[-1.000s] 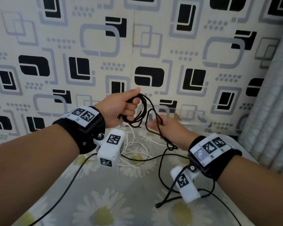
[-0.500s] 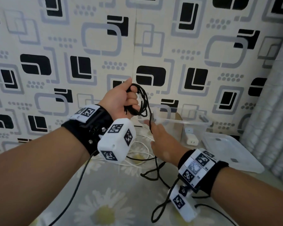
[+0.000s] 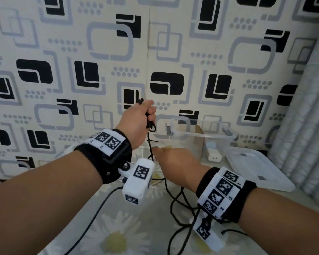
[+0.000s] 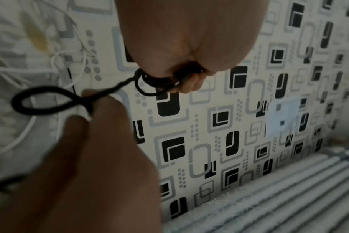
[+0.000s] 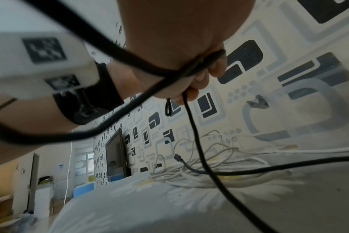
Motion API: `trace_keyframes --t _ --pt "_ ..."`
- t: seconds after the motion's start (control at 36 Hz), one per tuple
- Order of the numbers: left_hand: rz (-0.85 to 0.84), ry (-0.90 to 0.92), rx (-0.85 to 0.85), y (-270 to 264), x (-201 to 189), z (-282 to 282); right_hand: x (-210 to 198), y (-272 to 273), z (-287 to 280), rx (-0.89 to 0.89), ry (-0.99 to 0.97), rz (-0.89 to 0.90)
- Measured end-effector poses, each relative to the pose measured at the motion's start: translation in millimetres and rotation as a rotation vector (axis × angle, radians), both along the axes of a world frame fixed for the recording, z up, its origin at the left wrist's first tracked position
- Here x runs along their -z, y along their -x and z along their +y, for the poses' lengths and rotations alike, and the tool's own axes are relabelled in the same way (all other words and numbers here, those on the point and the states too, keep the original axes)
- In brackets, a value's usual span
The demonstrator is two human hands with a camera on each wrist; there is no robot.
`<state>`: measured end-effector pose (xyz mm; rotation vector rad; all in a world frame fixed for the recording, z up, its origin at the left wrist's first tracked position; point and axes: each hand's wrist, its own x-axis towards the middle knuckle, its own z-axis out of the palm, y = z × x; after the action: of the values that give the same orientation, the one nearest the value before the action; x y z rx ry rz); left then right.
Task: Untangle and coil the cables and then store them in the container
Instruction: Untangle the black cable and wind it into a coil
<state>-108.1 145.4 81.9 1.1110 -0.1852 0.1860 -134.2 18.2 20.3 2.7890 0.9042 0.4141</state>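
We gripped the coiled black cable (image 3: 149, 124) in our raised left hand (image 3: 138, 120); our right hand (image 3: 175, 162), at its five o'clock, pinched the trailing strand near the clear container (image 3: 201, 133).

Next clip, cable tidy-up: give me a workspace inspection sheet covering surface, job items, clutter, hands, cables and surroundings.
Surface: daisy-print cloth covers the table.
Job's things: black cable partly coiled, its tail trailing over the cloth; white cables lie in a loose heap; clear container stands open by the wall, its lid lying beside it.
Clutter: white charger plug stands next to the container.
Hands: left hand grips the black coil, raised; right hand holds the strand below it, fingers curled round it.
Cables: thin dark leads run from the wrist cameras.
Surroundings: patterned wallpaper; curtain at right.
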Motion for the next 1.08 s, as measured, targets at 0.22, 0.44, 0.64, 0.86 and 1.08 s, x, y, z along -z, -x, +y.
trace_keyframes --t 0.22,0.44,0.64,0.86,1.08 --pt "-0.251 -0.634 -0.096 4 14 4 -2 -4 -3 -0.099 -0.191 -0.114" --pt "-0.355 -1.287 -0.110 -6 21 11 -3 -5 -7 -0.177 -0.490 -0.063" --pt "-0.326 -1.481 -0.112 -10 20 16 -8 -7 -14 -0.198 -0.668 -0.014" --pt "-0.472 -1.627 -0.077 -8 21 17 -9 -12 -14 -0.084 -0.823 0.176" --pt "-0.462 -1.579 -0.145 -9 29 24 -15 -15 -17 -0.057 -0.871 0.439"
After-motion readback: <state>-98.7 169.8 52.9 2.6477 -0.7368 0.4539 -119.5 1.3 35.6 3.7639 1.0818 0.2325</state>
